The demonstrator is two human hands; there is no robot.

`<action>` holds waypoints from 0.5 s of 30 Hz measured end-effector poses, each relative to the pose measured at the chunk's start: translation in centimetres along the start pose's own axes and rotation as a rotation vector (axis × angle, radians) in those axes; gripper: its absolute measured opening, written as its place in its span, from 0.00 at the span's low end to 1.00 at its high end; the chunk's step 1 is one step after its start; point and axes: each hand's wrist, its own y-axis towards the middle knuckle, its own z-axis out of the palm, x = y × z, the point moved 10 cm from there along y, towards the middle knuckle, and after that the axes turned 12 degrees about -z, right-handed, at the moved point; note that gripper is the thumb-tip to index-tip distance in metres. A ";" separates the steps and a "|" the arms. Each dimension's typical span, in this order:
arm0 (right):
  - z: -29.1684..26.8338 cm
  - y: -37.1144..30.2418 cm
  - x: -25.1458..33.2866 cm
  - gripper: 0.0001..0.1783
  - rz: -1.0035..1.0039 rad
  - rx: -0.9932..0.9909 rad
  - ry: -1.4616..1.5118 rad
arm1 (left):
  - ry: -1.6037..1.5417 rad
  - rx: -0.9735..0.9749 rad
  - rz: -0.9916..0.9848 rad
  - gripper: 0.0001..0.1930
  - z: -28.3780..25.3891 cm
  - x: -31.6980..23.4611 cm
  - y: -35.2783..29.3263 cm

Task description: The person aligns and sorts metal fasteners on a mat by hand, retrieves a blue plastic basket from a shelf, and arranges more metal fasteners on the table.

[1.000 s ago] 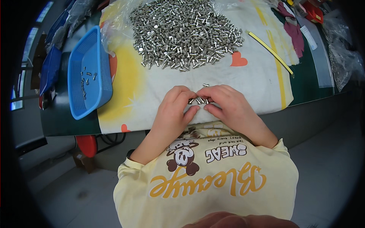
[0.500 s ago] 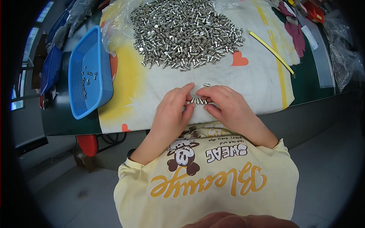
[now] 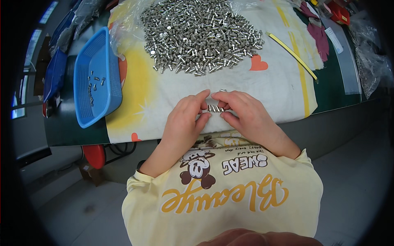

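Fasteners (image 3: 216,108) lined up between left hand (image 3: 185,117) and right hand (image 3: 244,111), thumbs parted from forefingers (pinching? I can't tell); heap (image 3: 201,39) gleaming, twelve o'clock!

The right hand (image 3: 245,110) covers one end of the short row of metal pieces (image 3: 216,108); whether the left hand (image 3: 183,115) touches its other end is unclear; the upper edge crops the metal heap (image 3: 201,39); bits (image 3: 95,87) inside the blue basket (image 3: 114,90) are too small to identify
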 end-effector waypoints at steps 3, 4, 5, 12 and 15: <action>0.5 -0.2 -0.3 0.27 0.043 0.056 0.049 | -0.036 0.008 -0.042 0.32 0.0 0.1 0.1; 0.6 -0.2 -0.4 0.28 0.051 0.057 0.062 | -0.051 0.002 -0.062 0.33 -0.1 0.2 0.1; 0.6 -0.3 -0.4 0.28 0.061 0.056 0.076 | -0.052 0.003 -0.062 0.33 -0.1 0.2 0.1; 0.7 0.0 0.2 0.29 0.017 0.019 0.040 | 0.027 0.012 -0.042 0.33 -0.5 0.5 -0.4; 1.0 0.1 0.4 0.29 0.008 0.028 0.064 | 0.002 0.004 -0.042 0.33 -0.8 0.8 -0.5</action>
